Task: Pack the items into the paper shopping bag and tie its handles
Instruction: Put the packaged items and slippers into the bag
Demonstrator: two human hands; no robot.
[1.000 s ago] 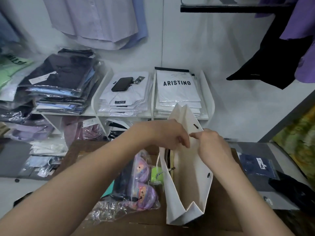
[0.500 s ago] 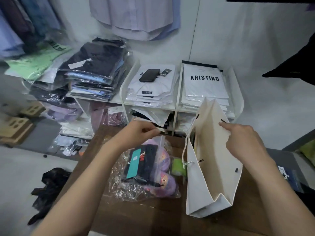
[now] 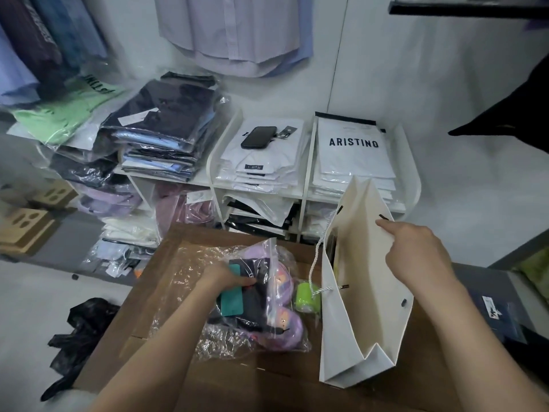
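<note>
A white paper shopping bag (image 3: 368, 316) stands open on the brown cardboard surface (image 3: 166, 286), its cord handle hanging on the left side. My right hand (image 3: 416, 251) pinches the bag's right rim near a handle hole and holds it open. To the bag's left lies a clear plastic bag (image 3: 276, 298) with purple plush items and a dark packet with a teal card (image 3: 233, 298). My left hand (image 3: 228, 278) is down on that dark packet, fingers closed around its top. A small green item (image 3: 304, 295) sits between the plastic bag and the paper bag.
Behind the cardboard stands a white shelf (image 3: 413, 185) with stacks of packed shirts; a black phone (image 3: 258, 137) lies on one stack. Crumpled clear film (image 3: 184, 269) lies on the cardboard. A black plastic bag (image 3: 80, 328) is on the floor at left. Dark packets (image 3: 499, 316) lie right.
My left hand left the paper bag's rim, moved left and came down onto the dark packet in the plastic bag. My right hand stayed on the bag's right rim.
</note>
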